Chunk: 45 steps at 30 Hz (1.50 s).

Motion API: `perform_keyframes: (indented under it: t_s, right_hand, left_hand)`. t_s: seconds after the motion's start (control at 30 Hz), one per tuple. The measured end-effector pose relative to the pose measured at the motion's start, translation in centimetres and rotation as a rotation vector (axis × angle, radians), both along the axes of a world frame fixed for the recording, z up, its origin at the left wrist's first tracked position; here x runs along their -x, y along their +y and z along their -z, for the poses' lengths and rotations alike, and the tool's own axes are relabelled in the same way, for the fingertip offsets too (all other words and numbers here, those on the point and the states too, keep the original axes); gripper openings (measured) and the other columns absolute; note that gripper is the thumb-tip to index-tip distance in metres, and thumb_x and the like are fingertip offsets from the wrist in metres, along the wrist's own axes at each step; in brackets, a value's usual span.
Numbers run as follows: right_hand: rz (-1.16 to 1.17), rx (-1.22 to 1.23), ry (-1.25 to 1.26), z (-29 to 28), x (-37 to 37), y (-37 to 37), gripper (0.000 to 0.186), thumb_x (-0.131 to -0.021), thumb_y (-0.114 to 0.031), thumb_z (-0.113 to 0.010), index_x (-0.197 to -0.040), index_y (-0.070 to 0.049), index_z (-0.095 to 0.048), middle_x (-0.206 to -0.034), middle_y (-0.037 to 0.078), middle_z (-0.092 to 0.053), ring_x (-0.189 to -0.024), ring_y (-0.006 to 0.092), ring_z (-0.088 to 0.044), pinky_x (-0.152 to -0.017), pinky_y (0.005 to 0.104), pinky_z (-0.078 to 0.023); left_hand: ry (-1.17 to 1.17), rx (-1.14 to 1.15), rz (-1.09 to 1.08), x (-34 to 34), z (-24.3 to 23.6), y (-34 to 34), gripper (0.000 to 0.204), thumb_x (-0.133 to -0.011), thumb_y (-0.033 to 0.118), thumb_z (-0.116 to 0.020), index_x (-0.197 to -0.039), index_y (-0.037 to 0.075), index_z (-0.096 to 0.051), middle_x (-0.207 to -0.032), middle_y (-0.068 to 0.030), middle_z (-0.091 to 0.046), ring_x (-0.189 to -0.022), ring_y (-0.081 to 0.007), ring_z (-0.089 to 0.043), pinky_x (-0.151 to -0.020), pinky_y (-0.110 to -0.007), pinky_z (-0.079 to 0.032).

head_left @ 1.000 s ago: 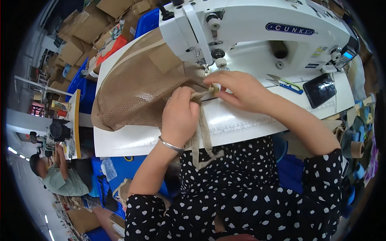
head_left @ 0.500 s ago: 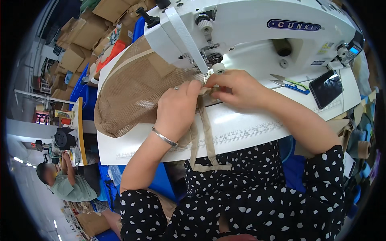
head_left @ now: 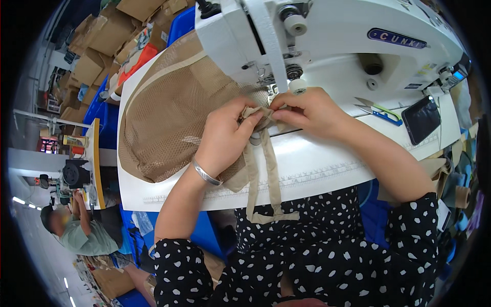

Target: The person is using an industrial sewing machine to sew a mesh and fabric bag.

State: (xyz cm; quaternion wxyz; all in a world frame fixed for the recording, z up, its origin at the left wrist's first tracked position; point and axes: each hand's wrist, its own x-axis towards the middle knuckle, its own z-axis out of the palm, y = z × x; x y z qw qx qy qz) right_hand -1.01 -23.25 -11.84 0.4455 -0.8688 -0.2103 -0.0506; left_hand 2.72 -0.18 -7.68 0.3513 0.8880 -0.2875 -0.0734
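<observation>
In the head view, the left hand is near the middle of the frame, its fingers curled and the gap between thumb and forefinger narrow. It pinches a bunched edge of tan fabric, and its back faces up. The right hand, just right of centre, has thumb and forefinger drawn close together on the same bunched edge; its other fingers are folded, and whether they touch cloth cannot be told. The fingertips of the two hands are near each other, just below the needle area of the white sewing machine, which fills the upper right of the frame.

The brown mesh piece spreads from the centre toward the left and upper left of the frame, lying on the white table to the left of and above the left hand. From below the pinched edge, a tan strap hangs in a loop toward the lower centre of the frame, over the table's near edge and in front of the dotted clothing. Snips and a dark phone lie at the right of the frame, apart from the right hand.
</observation>
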Motion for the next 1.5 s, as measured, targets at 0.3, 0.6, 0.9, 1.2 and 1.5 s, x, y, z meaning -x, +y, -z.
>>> perform_keyframes:
  t_s: [0.3, 0.6, 0.9, 1.2, 1.5]
  right_hand:
    - [0.045, 0.108, -0.115, 1.0, -0.5, 0.2, 0.016, -0.093, -0.022, -0.075, -0.104, -0.009, -0.074, -0.088, 0.006, -0.073, -0.066, 0.0217, -0.067, -0.063, 0.0312, -0.052]
    - [0.076, 0.097, -0.369, 1.8, -0.6, 0.7, 0.013, -0.090, -0.022, -0.072, -0.093, -0.010, -0.069, -0.077, 0.009, -0.069, -0.073, 0.0315, -0.069, -0.066, 0.0441, -0.054]
    - [0.064, 0.215, -0.434, -0.7, 1.5, -0.5, 0.023, -0.081, -0.014, -0.073, -0.104, -0.014, -0.070, -0.095, 0.005, -0.070, -0.087, 0.0274, -0.066, -0.076, 0.0406, -0.052]
    - [0.011, 0.525, -0.865, -0.5, 1.5, -0.5, 0.017, -0.075, -0.013, -0.069, -0.092, -0.011, -0.067, -0.100, 0.001, -0.066, -0.090, 0.0204, -0.062, -0.080, 0.0353, -0.050]
    - [-0.098, 0.509, -0.823, 0.0, 1.4, -0.1, 0.022, -0.075, -0.012, -0.068, -0.096, -0.007, -0.067, -0.100, 0.004, -0.068, -0.085, 0.0219, -0.062, -0.073, 0.0356, -0.050]
  left_hand:
    - [-0.039, 0.093, 0.015, 0.0, 0.9, 0.0, 0.026, -0.096, 0.022, -0.069, -0.108, 0.000, -0.069, -0.086, -0.0140, -0.070, -0.078, -0.0231, -0.067, -0.074, -0.035, -0.052]
    - [-0.201, 0.107, 0.021, 0.6, 1.4, -0.8, 0.021, -0.083, 0.015, -0.080, -0.096, -0.001, -0.074, -0.088, -0.0131, -0.065, -0.077, -0.0290, -0.064, -0.071, -0.038, -0.051]
    - [-0.212, 0.141, -0.006, 0.3, 2.0, -0.8, 0.020, -0.084, 0.014, -0.079, -0.096, -0.002, -0.073, -0.088, -0.0124, -0.065, -0.077, -0.0261, -0.064, -0.072, -0.037, -0.050]
    - [-0.156, 0.179, -0.007, 0.4, 2.1, -0.8, 0.020, -0.085, 0.012, -0.076, -0.097, -0.003, -0.072, -0.092, -0.0168, -0.066, -0.085, -0.0340, -0.065, -0.077, -0.041, -0.052]
    - [-0.141, 0.221, 0.031, 0.4, 2.8, -0.9, 0.019, -0.085, 0.012, -0.075, -0.098, -0.002, -0.072, -0.091, -0.0179, -0.067, -0.084, -0.0355, -0.066, -0.075, -0.041, -0.052]
